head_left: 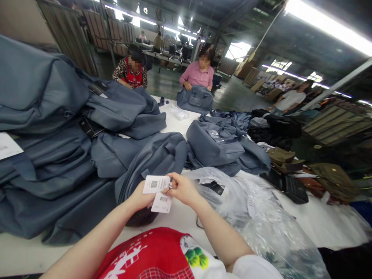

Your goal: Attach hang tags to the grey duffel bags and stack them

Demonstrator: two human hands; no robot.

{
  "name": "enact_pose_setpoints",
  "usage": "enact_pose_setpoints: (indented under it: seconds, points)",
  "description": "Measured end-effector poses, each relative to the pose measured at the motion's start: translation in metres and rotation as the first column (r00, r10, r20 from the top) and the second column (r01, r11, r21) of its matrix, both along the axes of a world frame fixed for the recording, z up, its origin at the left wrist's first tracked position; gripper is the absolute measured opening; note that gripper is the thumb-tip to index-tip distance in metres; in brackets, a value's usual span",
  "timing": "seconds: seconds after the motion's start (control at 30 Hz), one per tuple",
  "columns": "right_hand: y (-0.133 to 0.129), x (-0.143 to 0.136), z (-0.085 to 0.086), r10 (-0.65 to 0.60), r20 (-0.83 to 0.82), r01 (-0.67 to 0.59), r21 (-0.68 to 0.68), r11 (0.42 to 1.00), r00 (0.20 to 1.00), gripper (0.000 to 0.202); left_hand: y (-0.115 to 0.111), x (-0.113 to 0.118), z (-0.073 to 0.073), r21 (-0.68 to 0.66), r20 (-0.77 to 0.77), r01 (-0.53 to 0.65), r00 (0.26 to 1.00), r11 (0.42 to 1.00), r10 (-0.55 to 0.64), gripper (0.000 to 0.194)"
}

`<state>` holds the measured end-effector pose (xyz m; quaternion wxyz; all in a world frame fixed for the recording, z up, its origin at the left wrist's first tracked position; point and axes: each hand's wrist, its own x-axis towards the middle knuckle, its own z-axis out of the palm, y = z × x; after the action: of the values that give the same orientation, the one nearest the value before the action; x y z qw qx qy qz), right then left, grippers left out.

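Two white hang tags [156, 184] with a QR code, a barcode and small print are in front of me, joined by a thin dark string. My right hand [184, 190] pinches the tags near their corners, by the string. Behind the left edge of the tags is my left hand [141, 199], closed on them, its fingertips mostly hidden. A blue-grey bag [154, 155] lies on its side just beyond both hands. To the right of my hands, a clear plastic bag [209, 174] with a black tag showing in it rests on the table.
Blue-grey bags [43, 89] are piled high on the left. More bags [215, 143] lie ahead on the white table [174, 126]. Plastic wrapping [270, 228] spreads at the right, near olive bags [334, 178]. Two people sit across the table, one holding a blue-grey bag [196, 99].
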<state>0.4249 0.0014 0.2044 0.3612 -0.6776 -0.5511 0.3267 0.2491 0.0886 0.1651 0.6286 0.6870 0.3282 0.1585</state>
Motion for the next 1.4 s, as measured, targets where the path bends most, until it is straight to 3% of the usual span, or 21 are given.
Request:
enact_pose_setpoints:
  seconds: [0.1, 0.17, 0.27, 0.33, 0.37, 0.43, 0.53, 0.6, 0.67, 0.77, 0.87, 0.93, 1.0, 1.07, 1.1, 1.17, 1.27, 1.33, 1.4]
  points:
    - [0.006, -0.003, -0.017, -0.126, -0.280, 0.139, 0.025, 0.990, 0.952, 0.025, -0.004, 0.001, -0.005, -0.378, 0.115, -0.075, 0.985, 0.923, 0.128, 0.046]
    - [0.009, -0.004, -0.023, -0.158, -0.407, 0.190, 0.039, 0.981, 0.900, 0.025, -0.007, 0.001, -0.003, -0.401, 0.156, -0.033, 0.982, 0.915, 0.103, 0.047]
    - [0.010, -0.003, -0.022, -0.168, -0.540, 0.235, 0.056, 0.970, 0.825, 0.026, -0.010, 0.000, 0.004, -0.309, 0.146, 0.056, 0.989, 0.950, -0.011, 0.042]
    - [0.008, 0.000, -0.017, -0.134, -0.612, 0.225, 0.075, 0.971, 0.779, 0.023, -0.011, -0.004, 0.008, -0.406, 0.147, 0.122, 0.987, 0.906, -0.068, 0.048]
    - [0.007, 0.002, -0.015, -0.090, -0.630, 0.188, 0.090, 0.978, 0.771, 0.022, -0.010, -0.007, 0.009, -0.486, 0.165, 0.169, 0.981, 0.857, -0.099, 0.052]
    - [0.004, 0.008, -0.009, 0.050, -0.603, 0.048, 0.145, 0.988, 0.796, 0.018, -0.007, -0.014, 0.011, -0.608, 0.200, 0.234, 0.970, 0.758, -0.139, 0.057]
    - [-0.001, 0.012, -0.002, 0.270, -0.376, -0.192, 0.232, 0.953, 0.886, 0.011, -0.001, -0.021, 0.012, -0.701, 0.217, 0.242, 0.968, 0.671, -0.123, 0.054]
    - [-0.003, 0.011, 0.002, 0.343, -0.199, -0.289, 0.255, 0.923, 0.918, 0.018, 0.000, -0.022, 0.011, -0.752, 0.200, 0.192, 0.978, 0.631, -0.059, 0.046]
    - [-0.004, 0.009, 0.004, 0.375, -0.085, -0.344, 0.253, 0.904, 0.923, 0.024, -0.002, -0.020, 0.009, -0.755, 0.185, 0.160, 0.982, 0.636, -0.027, 0.040]
    - [-0.003, 0.010, 0.000, 0.370, -0.030, -0.355, 0.219, 0.909, 0.928, 0.027, -0.007, -0.020, 0.007, -0.658, 0.178, 0.197, 0.979, 0.727, -0.105, 0.038]
    - [0.001, 0.020, -0.011, 0.153, -0.167, -0.122, 0.184, 0.975, 0.974, 0.031, -0.009, -0.023, 0.005, -0.540, 0.126, 0.223, 0.975, 0.812, -0.184, 0.040]
    - [0.002, 0.022, -0.022, 0.050, -0.326, -0.020, 0.094, 0.995, 0.944, 0.034, -0.008, -0.027, 0.003, -0.450, 0.087, 0.232, 0.973, 0.863, -0.216, 0.038]
    - [-0.001, 0.016, -0.032, 0.137, -0.402, -0.161, -0.027, 0.987, 0.905, 0.033, -0.006, -0.032, 0.000, -0.329, 0.046, 0.236, 0.971, 0.914, -0.234, 0.033]
    - [-0.005, 0.000, -0.040, 0.280, -0.300, -0.326, -0.115, 0.938, 0.912, 0.026, -0.004, -0.038, -0.002, -0.165, -0.041, 0.245, 0.966, 0.955, -0.254, 0.026]
    - [-0.008, -0.010, -0.044, 0.316, -0.190, -0.344, -0.138, 0.929, 0.929, 0.022, -0.005, -0.041, -0.002, -0.049, -0.124, 0.227, 0.965, 0.973, -0.231, 0.024]
    - [-0.012, -0.029, -0.049, 0.279, 0.072, -0.267, -0.140, 0.953, 0.958, 0.017, -0.009, -0.049, 0.000, 0.235, -0.286, 0.122, 0.957, 0.964, -0.052, 0.026]
    - [-0.014, -0.055, -0.054, 0.222, 0.237, -0.204, -0.100, 0.974, 0.946, 0.016, -0.029, -0.057, 0.003, 0.563, -0.267, -0.103, 0.916, 0.820, 0.298, 0.034]
    - [-0.013, -0.069, -0.057, 0.267, 0.194, -0.259, -0.065, 0.964, 0.944, 0.012, -0.044, -0.057, 0.002, 0.610, -0.208, -0.131, 0.925, 0.781, 0.318, 0.037]
    - [-0.010, -0.078, -0.061, 0.309, 0.090, -0.308, -0.033, 0.951, 0.947, 0.010, -0.053, -0.057, -0.003, 0.606, -0.222, -0.100, 0.932, 0.789, 0.288, 0.035]
